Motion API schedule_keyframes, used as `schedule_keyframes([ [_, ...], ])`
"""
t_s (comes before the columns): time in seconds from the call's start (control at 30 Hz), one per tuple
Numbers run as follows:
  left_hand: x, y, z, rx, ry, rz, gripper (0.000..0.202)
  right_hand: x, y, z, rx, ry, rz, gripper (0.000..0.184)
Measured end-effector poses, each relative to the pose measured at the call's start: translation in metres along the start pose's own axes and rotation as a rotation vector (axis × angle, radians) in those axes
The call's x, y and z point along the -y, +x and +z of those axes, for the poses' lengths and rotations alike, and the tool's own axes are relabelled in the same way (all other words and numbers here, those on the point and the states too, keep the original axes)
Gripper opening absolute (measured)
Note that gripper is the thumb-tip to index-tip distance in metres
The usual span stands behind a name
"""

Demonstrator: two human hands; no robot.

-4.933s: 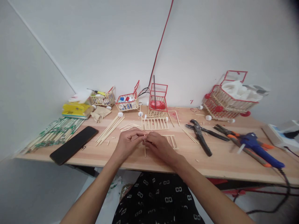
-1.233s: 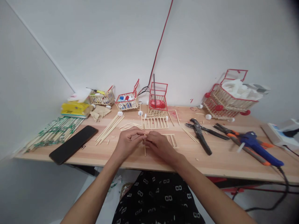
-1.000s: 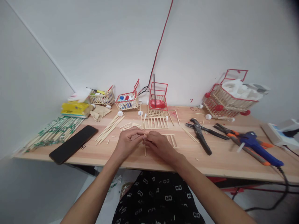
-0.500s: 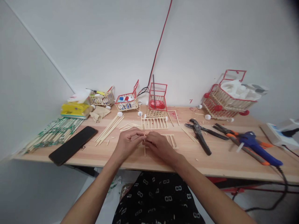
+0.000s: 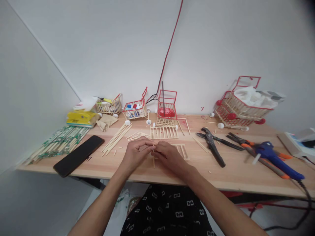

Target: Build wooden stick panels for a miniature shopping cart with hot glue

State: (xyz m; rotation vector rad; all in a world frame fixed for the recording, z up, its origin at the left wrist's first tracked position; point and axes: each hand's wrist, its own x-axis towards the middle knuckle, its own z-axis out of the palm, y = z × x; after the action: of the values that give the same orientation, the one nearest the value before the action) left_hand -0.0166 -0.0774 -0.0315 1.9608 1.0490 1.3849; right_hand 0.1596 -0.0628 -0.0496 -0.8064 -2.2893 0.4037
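My left hand (image 5: 137, 153) and my right hand (image 5: 170, 155) meet low over the table, fingertips almost touching. Both are closed in a pinch on a thin wooden stick (image 5: 154, 163), whose near end points toward me; the fingers cover its middle. Partly behind my right hand lies a small ladder-like stick frame (image 5: 182, 152). Just beyond the hands is another slatted stick frame (image 5: 163, 132). Short cut sticks (image 5: 137, 135) lie beyond my left hand, beside a bundle of longer sticks (image 5: 116, 139).
Small stick-built carts with red edges, such as the middle cart (image 5: 166, 113) and the large cart (image 5: 246, 106), stand along the wall. Pliers (image 5: 212, 147) and a blue glue gun (image 5: 270, 155) lie right. A phone (image 5: 78, 155) and wrapped sticks (image 5: 56, 142) lie left.
The whole view has shifted slightly, so the table sits a little lower in it. My hands keep the same pinch at the same spot, with hardly any finger movement.
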Motion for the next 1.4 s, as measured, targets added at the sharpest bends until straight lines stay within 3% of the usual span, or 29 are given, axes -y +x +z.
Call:
schedule_keyframes([
  [1.4, 0.0003, -0.0007, -0.0008, 0.022, -0.004, 0.006, 0.006, -0.0026, -0.0014, 0.002, -0.005, 0.002, -0.006, 0.02],
])
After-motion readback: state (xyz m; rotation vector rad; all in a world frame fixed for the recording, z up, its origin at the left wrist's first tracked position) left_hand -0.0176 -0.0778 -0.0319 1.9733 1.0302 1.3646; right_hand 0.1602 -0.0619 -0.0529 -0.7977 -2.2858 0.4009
